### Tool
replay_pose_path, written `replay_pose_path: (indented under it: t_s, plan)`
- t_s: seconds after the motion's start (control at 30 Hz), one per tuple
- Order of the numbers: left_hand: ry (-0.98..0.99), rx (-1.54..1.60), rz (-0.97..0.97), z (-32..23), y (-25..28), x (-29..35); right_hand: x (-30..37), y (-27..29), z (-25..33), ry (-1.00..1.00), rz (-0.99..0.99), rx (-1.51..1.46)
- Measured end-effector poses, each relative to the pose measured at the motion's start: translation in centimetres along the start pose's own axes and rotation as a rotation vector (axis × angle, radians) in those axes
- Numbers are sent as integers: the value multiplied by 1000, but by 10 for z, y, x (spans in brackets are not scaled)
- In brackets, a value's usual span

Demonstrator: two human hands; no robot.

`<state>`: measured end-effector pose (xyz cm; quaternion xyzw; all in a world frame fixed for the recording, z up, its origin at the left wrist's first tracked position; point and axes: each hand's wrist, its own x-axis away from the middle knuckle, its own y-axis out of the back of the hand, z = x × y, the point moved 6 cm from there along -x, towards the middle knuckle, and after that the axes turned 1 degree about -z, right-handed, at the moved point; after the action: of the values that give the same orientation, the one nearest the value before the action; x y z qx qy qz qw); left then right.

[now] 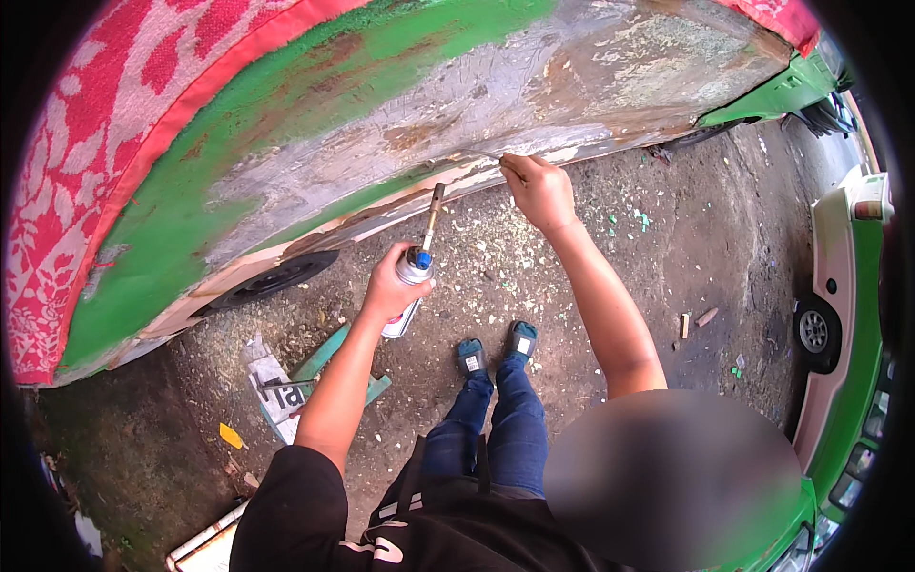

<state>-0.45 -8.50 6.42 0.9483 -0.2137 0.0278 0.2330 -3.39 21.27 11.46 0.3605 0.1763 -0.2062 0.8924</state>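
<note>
My left hand [386, 289] is wrapped round the canister of a gas blowtorch [416, 269]. Its brass-coloured burner tube [434, 212] points up toward the lower edge of a vehicle's side panel [381, 133]; I can make out no flame. Patches of bare grey metal, rust and green paint cover that panel. My right hand [541, 194] is closed on a thin, flat scraper-like tool [484, 154]. The tool's tip lies at or against the panel, right of the burner tube; its handle is mostly hidden by my fingers.
A red patterned cloth [105, 124] drapes over the vehicle. Pale paint flakes [496, 234] litter the ground around my feet. Left of my feet lie a green frame-like piece [319, 355] and a printed sheet [274, 393]. Another green-and-white vehicle [853, 315] stands at right.
</note>
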Motion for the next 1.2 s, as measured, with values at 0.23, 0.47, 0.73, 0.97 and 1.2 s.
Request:
replay_pose_path:
  t_s: [0.23,0.47,0.73,0.97,1.2]
  plan:
    - [41,-3,6,-5,2,9,0,6,-7,33,26,20]
    - [37,23,14,-4,3,13,-7,-3,6,49,121,22]
    - [31,9,-3,-7,4,20,-2,-4,9,68,90,-12]
    - [79,45,13,-6,8,20,7,-61,10,133,310,204]
    - [47,-19,40,-7,23,29,14,22,3,-163,24,-7]
